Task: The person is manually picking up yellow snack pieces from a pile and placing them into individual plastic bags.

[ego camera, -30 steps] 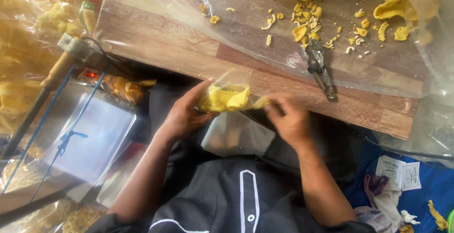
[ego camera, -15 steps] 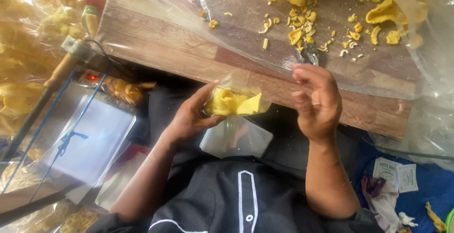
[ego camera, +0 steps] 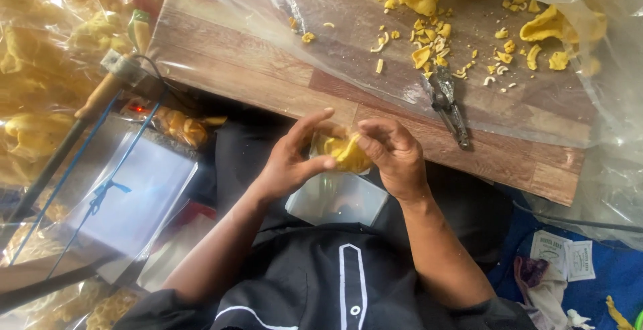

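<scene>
Left hand has thumb and fingers pinching one side of a small clear bag of yellow chips, sandwiched between both hands just below the wooden board's edge, right hand curled, gripping the other side.
</scene>
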